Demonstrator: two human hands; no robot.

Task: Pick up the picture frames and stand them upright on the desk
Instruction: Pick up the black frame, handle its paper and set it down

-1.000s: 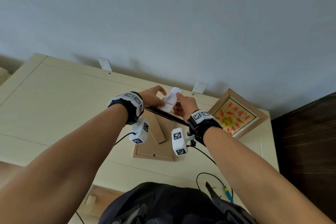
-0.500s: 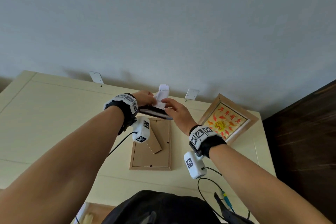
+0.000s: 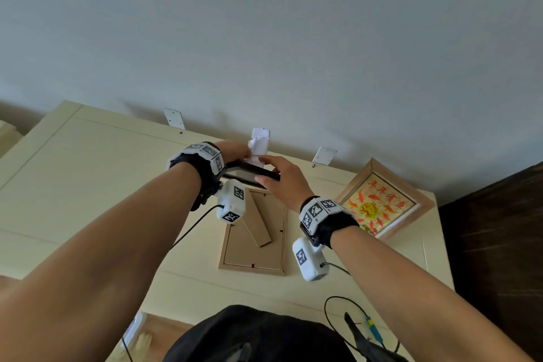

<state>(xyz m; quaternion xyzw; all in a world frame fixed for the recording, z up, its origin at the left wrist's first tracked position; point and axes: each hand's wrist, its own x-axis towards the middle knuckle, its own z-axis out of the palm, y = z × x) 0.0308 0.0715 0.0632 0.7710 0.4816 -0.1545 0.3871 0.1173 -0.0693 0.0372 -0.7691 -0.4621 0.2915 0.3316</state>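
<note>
Your right hand point(image 3: 282, 182) has let go of the white paper point(image 3: 259, 144) and now grips the right end of the dark frame point(image 3: 249, 171).

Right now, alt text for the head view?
The left hand and right hand hold a dark frame with a white tab above a desk. A wooden frame lies face down below them; a fish picture sits to the right.

Left hand point(image 3: 235, 150): fingers hidden, at 10 o'clock of the right hand.
Right hand point(image 3: 283, 181): thumb and fingers pinch dark frame point(image 3: 249, 170).
Forearms: reaching toward 12 o'clock.
</note>
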